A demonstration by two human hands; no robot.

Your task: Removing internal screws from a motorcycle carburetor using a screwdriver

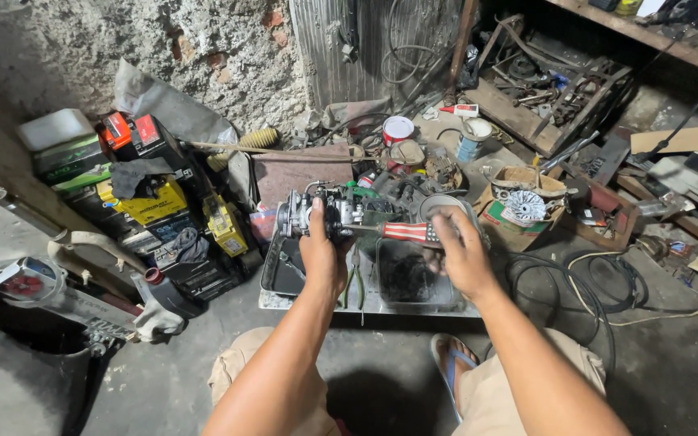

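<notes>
metal carburetor (321, 213) in left hand (322, 254); striped-handled screwdriver (409, 232) in right hand (460, 257).

Pretty dim in here, flat soft light with no glare. Shelf (607, 48) at top right sinks into dark, and the floor (381, 396) between the knees is in shadow. Wide-angle bends the edges. Right hand (458, 254) is a bit motion-blurred, the centre's sharp otherwise.

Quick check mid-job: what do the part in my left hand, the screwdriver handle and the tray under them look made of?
Carburetor, in the left hand: cast metal, probably aluminium; dull grey with bright spots.
Screwdriver handle, gripped by the right hand: likely plastic; glossy, red and pale stripes.
Tray: sheet metal, perhaps steel; thin folded rim, grimy grey sheen.
</notes>
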